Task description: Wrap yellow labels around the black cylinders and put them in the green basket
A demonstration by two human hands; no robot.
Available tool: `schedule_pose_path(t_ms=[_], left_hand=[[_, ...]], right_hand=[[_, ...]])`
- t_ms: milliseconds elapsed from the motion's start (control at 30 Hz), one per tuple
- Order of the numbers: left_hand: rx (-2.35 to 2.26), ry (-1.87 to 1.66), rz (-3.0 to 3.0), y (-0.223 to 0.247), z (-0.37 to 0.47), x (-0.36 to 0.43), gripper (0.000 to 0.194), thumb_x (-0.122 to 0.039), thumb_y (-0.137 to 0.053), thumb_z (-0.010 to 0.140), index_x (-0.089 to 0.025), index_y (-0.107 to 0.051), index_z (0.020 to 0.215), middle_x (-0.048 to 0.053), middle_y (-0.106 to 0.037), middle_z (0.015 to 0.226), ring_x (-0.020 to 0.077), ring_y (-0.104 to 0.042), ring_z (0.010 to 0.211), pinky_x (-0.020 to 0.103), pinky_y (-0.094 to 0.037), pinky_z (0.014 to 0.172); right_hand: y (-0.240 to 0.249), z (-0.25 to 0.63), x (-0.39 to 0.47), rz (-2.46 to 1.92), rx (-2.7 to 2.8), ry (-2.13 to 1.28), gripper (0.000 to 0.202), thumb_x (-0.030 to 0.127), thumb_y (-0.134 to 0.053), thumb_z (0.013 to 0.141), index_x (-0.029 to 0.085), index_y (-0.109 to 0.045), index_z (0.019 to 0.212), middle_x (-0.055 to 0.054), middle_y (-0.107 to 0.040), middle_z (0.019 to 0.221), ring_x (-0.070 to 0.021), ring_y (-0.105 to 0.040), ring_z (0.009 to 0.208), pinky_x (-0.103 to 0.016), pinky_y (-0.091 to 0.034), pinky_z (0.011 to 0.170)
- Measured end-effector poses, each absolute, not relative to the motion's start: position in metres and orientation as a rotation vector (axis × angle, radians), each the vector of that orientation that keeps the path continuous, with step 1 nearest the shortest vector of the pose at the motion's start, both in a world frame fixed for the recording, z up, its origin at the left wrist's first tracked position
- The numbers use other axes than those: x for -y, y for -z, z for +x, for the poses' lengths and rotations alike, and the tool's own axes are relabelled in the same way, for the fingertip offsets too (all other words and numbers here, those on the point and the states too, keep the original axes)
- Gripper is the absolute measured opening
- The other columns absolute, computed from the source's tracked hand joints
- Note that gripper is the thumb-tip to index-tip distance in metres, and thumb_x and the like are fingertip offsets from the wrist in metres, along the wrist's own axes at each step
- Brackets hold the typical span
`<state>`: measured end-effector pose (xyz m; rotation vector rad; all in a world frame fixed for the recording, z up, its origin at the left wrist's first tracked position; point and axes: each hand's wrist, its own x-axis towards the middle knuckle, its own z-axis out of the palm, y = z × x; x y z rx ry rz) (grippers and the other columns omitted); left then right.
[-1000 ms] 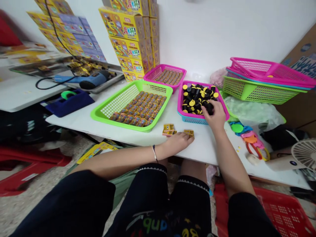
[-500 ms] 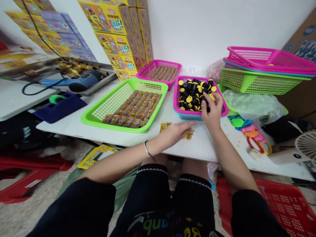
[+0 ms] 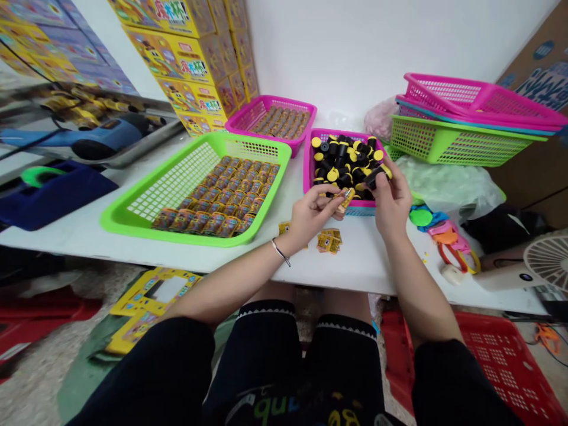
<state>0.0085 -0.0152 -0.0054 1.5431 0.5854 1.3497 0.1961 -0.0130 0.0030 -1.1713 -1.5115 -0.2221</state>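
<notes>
Between the fingertips of my left hand [image 3: 312,214] is a small yellow printed wrapper [image 3: 345,201], held above the table's front part. My right hand [image 3: 393,201] grips a black cup with a yellow cap [image 3: 377,177], tilted, over the near right corner of a pink basket [image 3: 309,171]. That basket holds many loose black-and-yellow cups [image 3: 341,155]. On the table below my hands lies a small pile of yellow printed wrappers [image 3: 329,241]. Another yellow wrapper [image 3: 284,227] is partly hidden behind my left wrist.
A green basket [image 3: 128,222] with rows of wrapped cups stands left; a pink basket [image 3: 306,106] with more is behind it. Stacked yellow boxes [image 3: 186,65] rise at the back. Stacked baskets [image 3: 461,142], coloured bands [image 3: 448,236] and a fan [image 3: 510,278] are at right.
My left hand has lifted from the wrapper pile with a wrapper in its fingers. My right hand has drawn a black cup out of the loose ones. The view has shifted slightly.
</notes>
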Motion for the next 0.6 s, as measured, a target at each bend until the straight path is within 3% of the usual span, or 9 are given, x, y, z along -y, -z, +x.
schedule_pose_path(t_ms=[100,200,367,500,600], left_hand=[[-0.586,-1.281,1.772,0.01,0.004,0.018,0.049,-0.052,-0.06,0.094,-0.02,-0.045,0.128,-0.003,-0.072,0.071,0.0128,-0.073,0.064,0.024,-0.057,0.064],[-0.649,-1.186,2.038,0.015,0.003,0.017,0.051,-0.043,-0.055,0.099,-0.018,-0.037,0.14,-0.001,-0.073,0.076,0.0144,-0.074,0.069,0.025,-0.055,0.065],[-0.741,-1.141,2.151,0.019,0.004,0.013,0.055,-0.037,-0.052,0.101,-0.019,-0.031,0.148,0.005,-0.076,0.097,0.0184,-0.076,0.088,0.029,-0.059,0.078],[-0.714,-1.216,2.098,0.018,0.003,0.011,0.053,-0.04,-0.047,0.103,-0.021,-0.031,0.149,0.007,-0.075,0.109,0.0181,-0.074,0.098,0.03,-0.058,0.086],[-0.666,-1.311,2.033,0.018,0.002,0.009,0.052,-0.046,-0.044,0.103,-0.021,-0.035,0.148,0.006,-0.074,0.104,0.0171,-0.073,0.094,0.03,-0.057,0.086]], right_hand=[[0.001,0.197,0.012,-1.146,1.597,0.064,0.055,0.038,-0.02,0.106,0.031,-0.025,0.16,-0.009,-0.066,0.133,-0.0202,-0.07,0.116,-0.042,-0.066,0.088],[0.0,0.2,0.012,-1.111,1.581,-0.099,0.055,0.041,-0.017,0.107,0.027,-0.033,0.158,-0.011,-0.063,0.142,-0.0224,-0.071,0.117,-0.044,-0.067,0.088],[-0.006,0.2,0.016,-1.075,1.556,-0.229,0.056,0.049,-0.021,0.106,0.027,-0.048,0.15,-0.01,-0.07,0.134,-0.0235,-0.074,0.111,-0.047,-0.065,0.093],[-0.009,0.196,0.019,-1.008,1.556,-0.268,0.054,0.054,-0.033,0.104,0.025,-0.062,0.138,-0.01,-0.071,0.133,-0.025,-0.073,0.114,-0.052,-0.061,0.102],[-0.013,0.193,0.024,-0.966,1.498,-0.343,0.044,0.057,-0.049,0.098,0.027,-0.074,0.119,-0.007,-0.072,0.131,-0.0254,-0.071,0.118,-0.051,-0.059,0.105]])
